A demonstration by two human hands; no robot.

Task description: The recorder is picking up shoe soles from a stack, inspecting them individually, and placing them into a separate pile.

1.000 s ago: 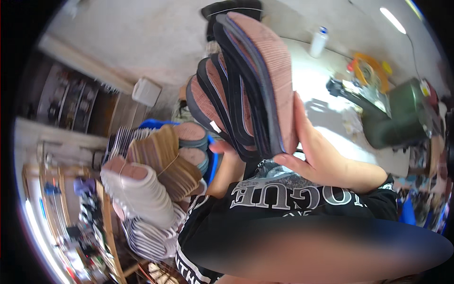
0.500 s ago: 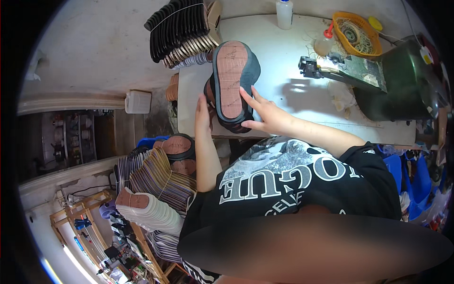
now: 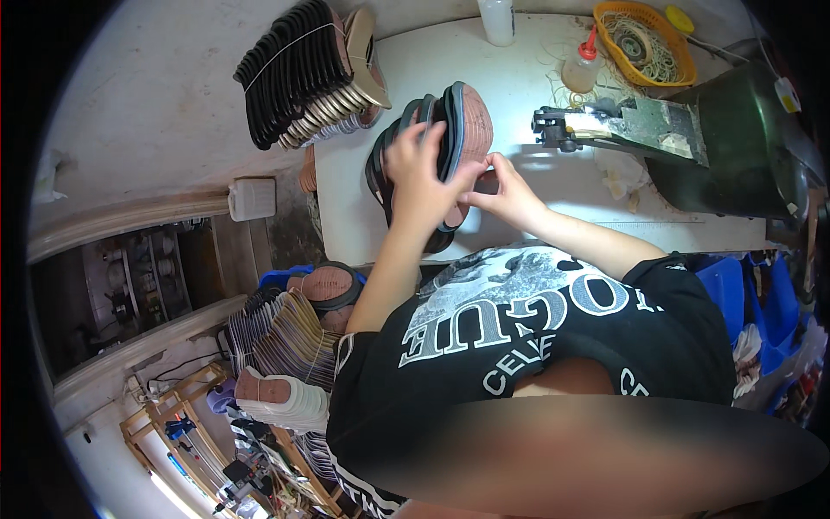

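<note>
A bunch of dark shoe soles [image 3: 450,117] with reddish-brown undersides stands on edge near the table's left side. My left hand [image 3: 422,182] reaches across the bunch, its slightly blurred fingers over the dark edges and its thumb toward the outermost brown underside. Close by on the right, my right hand [image 3: 510,192] has thumb and forefinger bent together at that underside, almost meeting the left thumb. Whatever lies between those right fingertips is too small to make out. The lower part of the bunch is partly hidden behind my hands.
A green machine [image 3: 726,147] with a metal arm extends over the table [image 3: 553,233] from the right. Behind are an orange basket [image 3: 605,52] of bands, a red-tipped bottle [image 3: 581,69] and a white bottle [image 3: 497,22]. Bundled soles [image 3: 294,78] stand far left; more bundles [image 3: 281,333] are below.
The bunch has turned so its brown underside faces right instead of up. My left hand has moved from its left side to over it; my right fingers have drawn together.
</note>
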